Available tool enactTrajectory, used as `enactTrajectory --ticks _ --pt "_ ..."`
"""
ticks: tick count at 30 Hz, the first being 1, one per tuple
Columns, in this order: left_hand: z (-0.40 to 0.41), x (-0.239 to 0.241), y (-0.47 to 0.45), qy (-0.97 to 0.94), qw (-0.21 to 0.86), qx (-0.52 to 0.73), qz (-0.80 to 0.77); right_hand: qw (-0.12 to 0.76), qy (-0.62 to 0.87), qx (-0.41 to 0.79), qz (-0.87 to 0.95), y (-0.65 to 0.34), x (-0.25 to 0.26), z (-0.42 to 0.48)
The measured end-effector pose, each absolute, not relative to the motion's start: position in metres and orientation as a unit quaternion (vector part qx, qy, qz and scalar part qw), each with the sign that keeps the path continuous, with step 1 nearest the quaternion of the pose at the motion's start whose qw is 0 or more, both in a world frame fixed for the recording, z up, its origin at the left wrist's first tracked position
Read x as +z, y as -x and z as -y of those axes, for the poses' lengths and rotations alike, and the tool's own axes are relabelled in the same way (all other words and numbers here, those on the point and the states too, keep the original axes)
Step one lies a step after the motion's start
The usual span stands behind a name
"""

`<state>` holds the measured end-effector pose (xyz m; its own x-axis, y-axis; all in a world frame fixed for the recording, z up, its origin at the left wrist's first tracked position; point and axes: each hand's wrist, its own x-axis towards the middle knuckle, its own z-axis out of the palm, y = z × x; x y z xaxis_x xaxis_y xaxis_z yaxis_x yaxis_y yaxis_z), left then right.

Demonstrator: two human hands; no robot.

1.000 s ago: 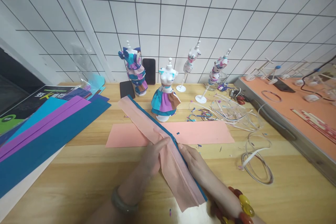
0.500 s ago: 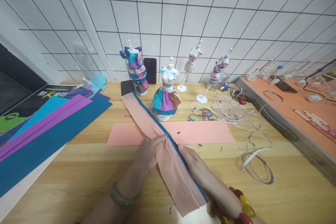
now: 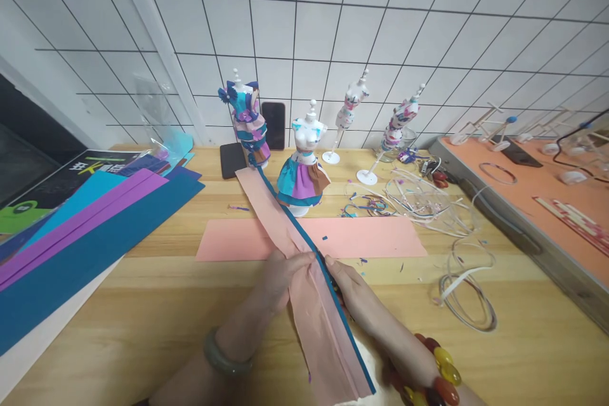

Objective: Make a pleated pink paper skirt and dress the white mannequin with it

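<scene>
My left hand [image 3: 281, 273] and my right hand [image 3: 351, 287] both pinch a long strip of pink crepe paper [image 3: 304, 266] backed by a teal strip that shows along its right edge. The strip runs diagonally from near me up towards the small mannequin in a teal, purple and brown paper skirt [image 3: 303, 170]. My left fingers close on the strip's upper face, and the right hand grips its teal edge. Under the strip lies a flat pink paper sheet [image 3: 375, 236] on the wooden table [image 3: 143, 304].
Teal, purple and blue paper sheets [image 3: 80, 235] are stacked at the left. Three more dressed mannequins [image 3: 247, 124] stand by the tiled wall, with two phones [image 3: 273, 125]. Coiled white strips [image 3: 466, 292] and scraps lie at the right, beside an orange board [image 3: 547, 196].
The strip has swung a little more upright and shifted right, its near end moving down past the frame's lower edge. Both hands kept their grip and slid slightly right.
</scene>
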<state>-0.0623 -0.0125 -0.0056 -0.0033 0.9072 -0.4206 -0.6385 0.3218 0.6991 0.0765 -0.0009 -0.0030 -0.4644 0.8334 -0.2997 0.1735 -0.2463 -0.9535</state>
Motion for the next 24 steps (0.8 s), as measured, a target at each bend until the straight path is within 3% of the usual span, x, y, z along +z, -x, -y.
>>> enactTrajectory --ticks 24 --pt "0.0146 -0.0036 0.0579 -0.158 0.671 0.587 -0.424 0.265 0.430 0.621 0.600 -0.0784 -0.0050 0.0000"
